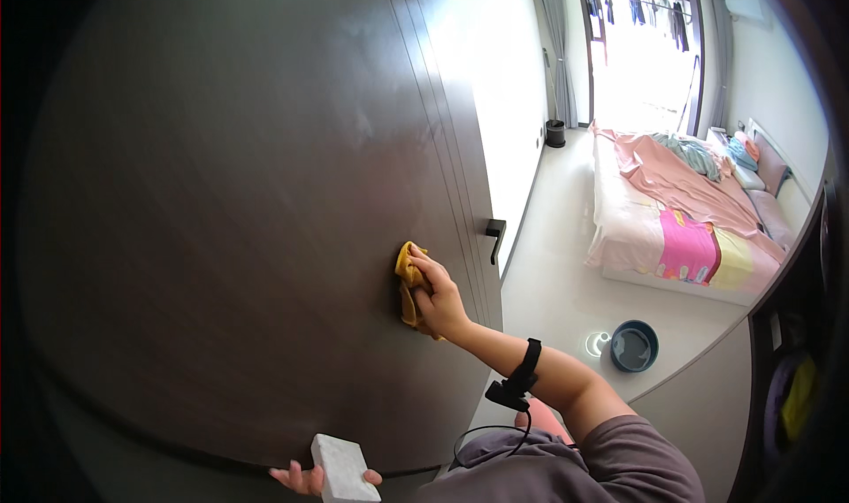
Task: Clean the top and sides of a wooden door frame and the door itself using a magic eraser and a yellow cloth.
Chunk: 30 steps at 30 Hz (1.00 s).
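My right hand presses a crumpled yellow cloth against the face of a dark brown door. The cloth lies left of the grooved lines near the door's edge. At the bottom of the view, my left hand grips a white rectangular block, with the thumb on one side and the fingers on the other. What the block is cannot be told. A black lever handle sticks out from the door's edge, above and to the right of the cloth.
On the pale floor a dark blue basin holds water. Farther back stands a bed with pink bedding. A black bin is by the wall. Dark open shelving rises at the right. A cable hangs from my right forearm's strap.
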Available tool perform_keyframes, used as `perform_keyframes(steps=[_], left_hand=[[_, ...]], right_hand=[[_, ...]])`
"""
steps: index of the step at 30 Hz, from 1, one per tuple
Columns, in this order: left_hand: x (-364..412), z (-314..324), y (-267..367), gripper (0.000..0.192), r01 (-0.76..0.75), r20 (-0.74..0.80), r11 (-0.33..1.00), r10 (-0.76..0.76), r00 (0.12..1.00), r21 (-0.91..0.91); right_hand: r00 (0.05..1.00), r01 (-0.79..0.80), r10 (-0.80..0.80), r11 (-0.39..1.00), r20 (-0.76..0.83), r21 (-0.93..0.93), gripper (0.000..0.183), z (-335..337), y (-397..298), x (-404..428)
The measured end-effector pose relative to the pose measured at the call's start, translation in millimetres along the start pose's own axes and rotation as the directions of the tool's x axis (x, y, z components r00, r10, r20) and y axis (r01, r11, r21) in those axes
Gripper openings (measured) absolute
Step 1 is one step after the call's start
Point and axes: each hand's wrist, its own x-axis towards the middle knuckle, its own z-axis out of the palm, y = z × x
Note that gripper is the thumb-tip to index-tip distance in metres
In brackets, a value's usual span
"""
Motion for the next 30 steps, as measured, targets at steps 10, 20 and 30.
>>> perform_keyframes(steps=[10, 20, 30], left_hand=[[74, 83, 110, 0.094, 0.692, 0.524, 0.496, -0.452, 0.722, -0.525], [126, 229, 185, 0.082, 0.518, 0.925, -0.768, -0.335, 0.179, -0.378], [156, 327, 223, 0.097, 0.886, 0.765, -0.159, -0.583, 0.272, -0.437]], right_hand=[[0.925, 0.124, -0.23, 0.935, 0.304, 0.332, 0.033, -42, -32, 23], [0.541, -0.123, -0.398, 0.834, 0.741, 0.537, 0.035, -152, 37, 121], [0.45, 0.302, -0.569, 0.822, 0.688, 0.482, 0.08, -192, 77, 186]])
